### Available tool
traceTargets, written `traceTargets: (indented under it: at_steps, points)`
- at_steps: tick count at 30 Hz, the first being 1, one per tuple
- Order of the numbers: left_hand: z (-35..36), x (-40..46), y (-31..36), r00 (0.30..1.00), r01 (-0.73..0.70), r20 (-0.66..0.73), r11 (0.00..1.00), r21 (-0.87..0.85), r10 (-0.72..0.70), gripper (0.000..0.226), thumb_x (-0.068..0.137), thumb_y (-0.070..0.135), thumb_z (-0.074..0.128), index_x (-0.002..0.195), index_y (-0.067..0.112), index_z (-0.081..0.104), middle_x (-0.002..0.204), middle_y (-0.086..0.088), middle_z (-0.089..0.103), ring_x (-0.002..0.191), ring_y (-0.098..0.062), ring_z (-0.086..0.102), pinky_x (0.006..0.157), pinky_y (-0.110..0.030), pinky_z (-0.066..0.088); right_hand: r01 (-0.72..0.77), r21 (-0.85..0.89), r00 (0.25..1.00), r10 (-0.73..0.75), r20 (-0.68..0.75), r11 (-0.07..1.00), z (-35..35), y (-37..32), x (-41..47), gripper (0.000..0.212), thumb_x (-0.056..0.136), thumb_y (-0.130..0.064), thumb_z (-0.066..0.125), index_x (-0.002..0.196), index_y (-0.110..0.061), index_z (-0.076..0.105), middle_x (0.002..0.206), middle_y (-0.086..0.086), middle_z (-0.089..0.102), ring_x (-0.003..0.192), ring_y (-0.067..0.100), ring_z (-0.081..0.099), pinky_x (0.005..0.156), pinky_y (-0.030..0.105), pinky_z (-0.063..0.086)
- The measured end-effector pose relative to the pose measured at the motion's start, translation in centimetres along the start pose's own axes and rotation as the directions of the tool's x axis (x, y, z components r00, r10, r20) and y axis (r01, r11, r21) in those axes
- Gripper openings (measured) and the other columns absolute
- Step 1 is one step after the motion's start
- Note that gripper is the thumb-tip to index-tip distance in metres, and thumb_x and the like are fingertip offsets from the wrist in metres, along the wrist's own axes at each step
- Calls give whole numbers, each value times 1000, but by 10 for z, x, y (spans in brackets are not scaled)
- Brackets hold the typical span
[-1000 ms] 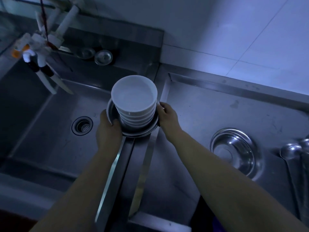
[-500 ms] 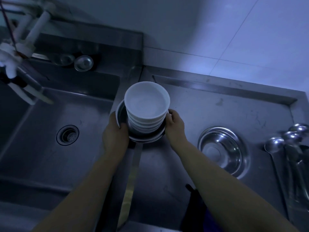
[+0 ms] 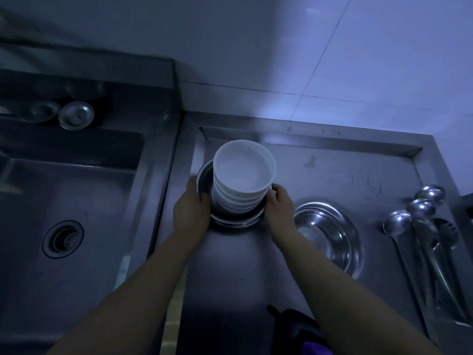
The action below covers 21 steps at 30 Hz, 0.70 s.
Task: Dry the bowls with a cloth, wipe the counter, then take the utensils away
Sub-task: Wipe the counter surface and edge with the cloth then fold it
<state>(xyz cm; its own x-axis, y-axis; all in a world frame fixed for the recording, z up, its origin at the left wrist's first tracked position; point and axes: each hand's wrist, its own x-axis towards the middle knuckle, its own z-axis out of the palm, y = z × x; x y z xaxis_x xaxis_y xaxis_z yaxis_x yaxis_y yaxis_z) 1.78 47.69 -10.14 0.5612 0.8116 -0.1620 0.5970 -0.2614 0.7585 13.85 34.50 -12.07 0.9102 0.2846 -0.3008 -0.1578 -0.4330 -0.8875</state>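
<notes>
A stack of several white bowls (image 3: 243, 175) stands inside a steel basin (image 3: 204, 175) at the left of the steel counter (image 3: 332, 165). My left hand (image 3: 190, 208) grips the basin's left rim and my right hand (image 3: 279, 203) grips its right rim. A second, empty steel basin (image 3: 325, 231) sits on the counter just right of my right hand. Several steel ladles and spoons (image 3: 419, 221) lie at the counter's right edge. A dark cloth (image 3: 294, 324) shows at the bottom, partly hidden by my right arm.
The sink (image 3: 76, 201) with its drain (image 3: 62, 239) lies to the left, beyond a raised steel divider (image 3: 163, 175). Two small round metal lids (image 3: 75, 115) rest on the sink's back ledge. A tiled wall (image 3: 332, 47) rises behind the counter.
Both hands have carried the basin with the white bowls rightward, from above the sink's edge to over the counter. The view has swung right, showing more of the utensils.
</notes>
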Motion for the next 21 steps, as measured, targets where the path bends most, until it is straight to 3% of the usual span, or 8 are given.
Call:
traceTargets:
  at_steps: [4, 7, 9, 13, 17, 21]
  points:
    - [9, 16, 0, 999, -38, -13, 999, -3, 38, 44, 91, 9, 45, 134, 17, 41, 101, -16, 65, 88, -34, 60, 68, -27, 35, 5, 19, 1000, -5, -22, 1000, 3, -2, 15, 11, 82, -37, 46, 79, -34, 56, 77, -13, 60, 73, 8, 56, 69, 31, 46]
    - [11, 31, 0, 1000, -16, -13, 1000, -23, 16, 46, 92, 11, 44, 136, 20, 39, 93, -8, 61, 79, -25, 54, 68, -27, 34, 11, 16, 1000, -11, -20, 1000, 9, -9, 29, 14, 88, -34, 50, 75, -38, 56, 76, -14, 60, 72, 3, 56, 67, 28, 46]
    - [10, 41, 1, 1000, -8, -5, 999, -43, 8, 45, 92, 13, 42, 136, 23, 40, 88, -1, 56, 77, -20, 52, 67, -27, 36, 14, 24, 1000, -13, -9, 1000, 14, -14, 37, 14, 88, -37, 49, 77, -40, 56, 79, -14, 61, 77, 8, 58, 73, 33, 49]
    - [3, 63, 4, 999, -21, 28, 996, -89, 23, 40, 92, 13, 41, 131, 21, 44, 95, -4, 61, 79, -22, 57, 68, -31, 46, 5, 47, 1000, -5, 15, 999, 27, -21, 51, 22, 78, -45, 43, 85, -37, 63, 84, -7, 66, 82, 16, 62, 77, 39, 51]
    - [-2, 80, 5, 999, -37, 25, 995, -90, 40, 35, 91, 11, 41, 125, 20, 46, 87, 3, 56, 68, -13, 54, 55, -23, 39, 8, 52, 1000, -8, 5, 999, 40, -26, 66, 27, 87, -31, 43, 100, -28, 66, 89, -5, 68, 86, 17, 62, 81, 41, 51]
    - [-5, 93, 3, 999, -26, 17, 999, -37, 27, 37, 91, 14, 42, 128, 20, 45, 88, 1, 56, 70, -16, 50, 61, -25, 36, 6, 59, 1000, -7, 9, 998, 47, -30, 71, 25, 89, -28, 44, 97, -31, 67, 87, -5, 68, 87, 19, 63, 81, 41, 51]
